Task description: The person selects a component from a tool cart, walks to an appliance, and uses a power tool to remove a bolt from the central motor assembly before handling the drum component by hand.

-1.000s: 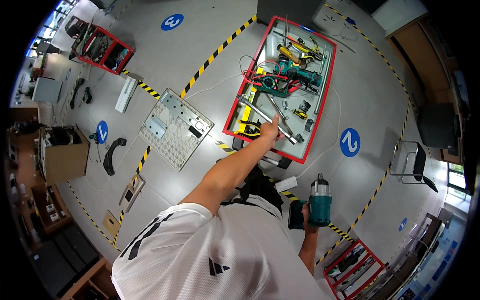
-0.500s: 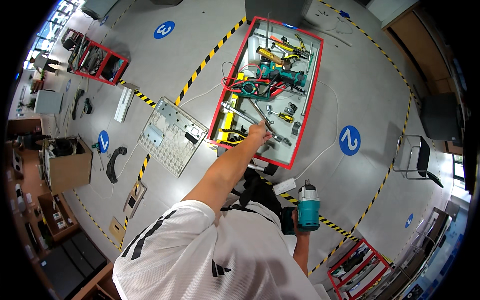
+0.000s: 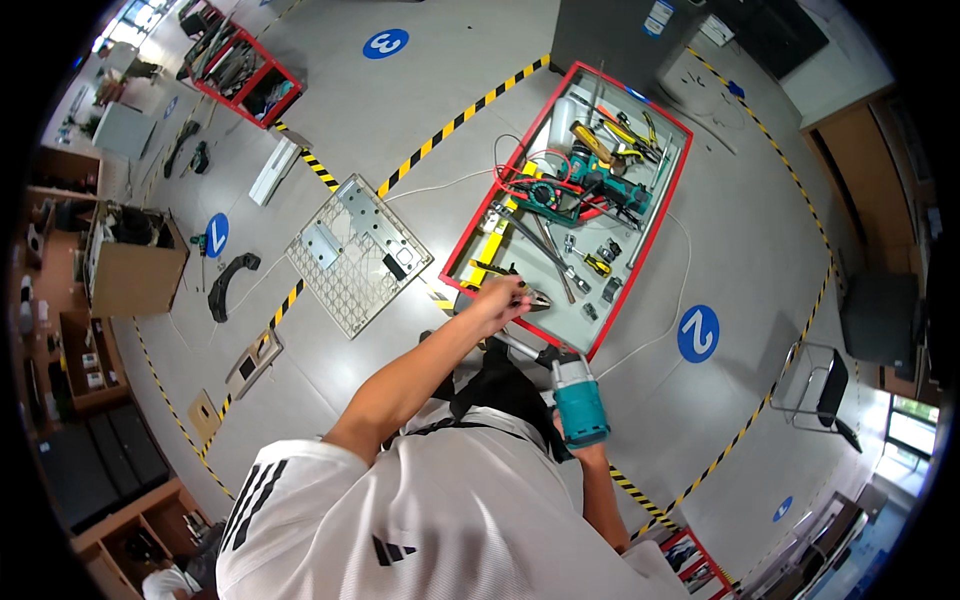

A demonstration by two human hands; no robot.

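My left hand (image 3: 500,300) is closed on pliers (image 3: 536,299) over the near end of a red-rimmed tool cart (image 3: 660,195). Beside it lie a yellow spirit level (image 3: 490,242) and a long silver wrench-like bar (image 3: 565,268). Farther inside are a teal drill (image 3: 620,192), a multimeter (image 3: 542,195) with red leads, and assorted hand tools (image 3: 610,140). My right hand (image 3: 562,428) grips a large teal power tool (image 3: 582,405) low on the right, just short of the cart; its fingers are mostly behind the tool.
A perforated panel (image 3: 335,295) lies left of the cart, near loose parts (image 3: 228,285) and a cardboard box (image 3: 135,275). A cable (image 3: 680,290) runs along the floor. A chair (image 3: 830,395) stands right; another red cart (image 3: 250,75) and a person (image 3: 140,70) are upper left; another person (image 3: 170,583) shows lower left.
My left hand has let go of the long bar and moved down-left to the pliers, which it now holds. The power tool in my right hand has moved left and tilted.
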